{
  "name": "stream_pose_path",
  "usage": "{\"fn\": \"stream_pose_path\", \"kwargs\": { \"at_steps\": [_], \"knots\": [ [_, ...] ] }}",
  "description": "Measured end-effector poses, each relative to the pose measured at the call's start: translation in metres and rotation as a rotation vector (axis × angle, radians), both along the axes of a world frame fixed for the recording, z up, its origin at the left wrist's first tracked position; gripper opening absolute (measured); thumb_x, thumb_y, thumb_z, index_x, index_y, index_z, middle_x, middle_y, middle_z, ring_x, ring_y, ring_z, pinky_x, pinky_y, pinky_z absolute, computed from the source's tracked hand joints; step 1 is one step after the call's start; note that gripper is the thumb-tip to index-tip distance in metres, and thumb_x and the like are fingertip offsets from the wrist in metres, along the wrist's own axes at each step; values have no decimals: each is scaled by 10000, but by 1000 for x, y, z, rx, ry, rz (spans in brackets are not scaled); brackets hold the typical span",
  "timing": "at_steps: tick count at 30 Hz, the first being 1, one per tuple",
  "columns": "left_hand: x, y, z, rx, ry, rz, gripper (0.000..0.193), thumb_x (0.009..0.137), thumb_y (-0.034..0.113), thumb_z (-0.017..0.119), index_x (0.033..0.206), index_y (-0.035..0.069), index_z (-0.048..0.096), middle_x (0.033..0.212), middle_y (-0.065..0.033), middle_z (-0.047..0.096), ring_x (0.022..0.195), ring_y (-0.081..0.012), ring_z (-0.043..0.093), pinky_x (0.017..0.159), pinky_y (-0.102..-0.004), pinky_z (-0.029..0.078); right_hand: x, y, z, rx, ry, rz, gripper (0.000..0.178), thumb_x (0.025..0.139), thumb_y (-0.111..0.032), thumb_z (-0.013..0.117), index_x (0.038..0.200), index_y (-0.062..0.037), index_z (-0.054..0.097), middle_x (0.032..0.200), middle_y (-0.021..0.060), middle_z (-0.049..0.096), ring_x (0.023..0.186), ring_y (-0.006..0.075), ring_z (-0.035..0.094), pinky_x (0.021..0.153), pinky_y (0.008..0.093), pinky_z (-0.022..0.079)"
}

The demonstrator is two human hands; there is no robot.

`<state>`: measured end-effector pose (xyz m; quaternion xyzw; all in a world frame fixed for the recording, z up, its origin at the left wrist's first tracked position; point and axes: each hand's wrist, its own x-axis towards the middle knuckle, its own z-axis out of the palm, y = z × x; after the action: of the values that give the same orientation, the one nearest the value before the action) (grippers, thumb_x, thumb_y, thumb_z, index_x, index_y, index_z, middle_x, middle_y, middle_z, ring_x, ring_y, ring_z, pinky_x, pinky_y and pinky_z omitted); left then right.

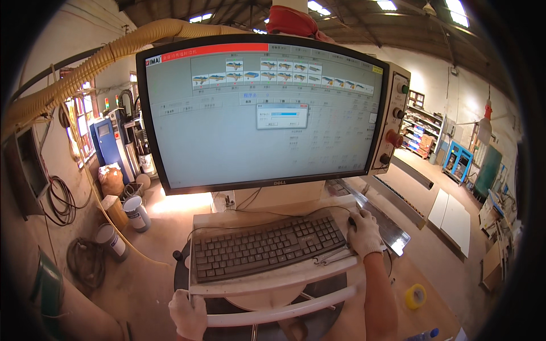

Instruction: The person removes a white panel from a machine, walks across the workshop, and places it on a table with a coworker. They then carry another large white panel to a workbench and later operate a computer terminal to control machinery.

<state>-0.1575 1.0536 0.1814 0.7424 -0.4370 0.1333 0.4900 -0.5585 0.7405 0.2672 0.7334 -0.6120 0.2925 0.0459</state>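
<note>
My right hand (365,232), in a whitish glove, curls over a dark computer mouse (352,222) to the right of the keyboard. Most of the mouse is hidden under the palm. At the near left corner, my gloved left hand (187,314) is closed around the left end of a white curved handle bar (278,312). A dusty black keyboard (264,248) lies on a pale tray (227,288) between my hands. Above it stands a large monitor (261,148) with a small dialog box (282,116) over a greyed page.
Knobs and a red button (393,138) line the monitor's right edge. Hex keys (333,258) rest by the keyboard. A yellow tape roll (416,296) and a blue-capped bottle (427,335) are at lower right. Buckets (136,214) and a ribbed hose (114,48) are on the left.
</note>
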Motion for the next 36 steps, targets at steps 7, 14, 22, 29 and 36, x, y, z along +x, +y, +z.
{"fn": "stream_pose_path", "kwargs": {
  "at_steps": [7, 14, 22, 29, 36],
  "knots": [
    [6, 0, -8, 7, -7, -19, 187, 942, 99, 732, 907, -14, 588, 773, -246, 625, 729, -503, 646, 682, -568, 489, 0, 1, 0, -44, 12, 44, 388, 938, -161, 730, 1321, -134, 782, 1504, 206, 652, 1364, 459, 608, 1153, 534, 523],
    [4, 1, -6, 26, 47, -14, 154, 922, 75, 726, 908, -23, 607, 789, -267, 649, 749, -526, 662, 691, -576, 511, 0, 1, 1, -53, 25, 58, 388, 921, -158, 724, 1302, -114, 788, 1500, 207, 652, 1363, 456, 605, 1156, 532, 522],
    [5, 0, -6, 21, 27, -15, 160, 920, 70, 737, 909, -15, 602, 779, -258, 649, 729, -511, 664, 677, -573, 507, 1, 2, 1, -38, 10, 47, 375, 948, -172, 720, 1312, -115, 786, 1511, 192, 651, 1372, 452, 599, 1163, 530, 519],
    [6, 0, -7, 18, -3, -20, 165, 920, 69, 741, 912, -12, 597, 773, -248, 642, 713, -501, 654, 672, -567, 504, 0, -1, 0, -39, 24, 42, 405, 933, -174, 721, 1330, -113, 767, 1517, 191, 632, 1377, 449, 588, 1160, 539, 511],
    [5, 1, -6, 10, 20, -29, 174, 917, 74, 748, 914, -14, 598, 775, -253, 636, 712, -501, 654, 668, -561, 504, 2, 2, 4, 15, 31, 9, 415, 963, -198, 712, 1368, -128, 769, 1560, 177, 617, 1422, 426, 571, 1206, 512, 494]
  ]
}}
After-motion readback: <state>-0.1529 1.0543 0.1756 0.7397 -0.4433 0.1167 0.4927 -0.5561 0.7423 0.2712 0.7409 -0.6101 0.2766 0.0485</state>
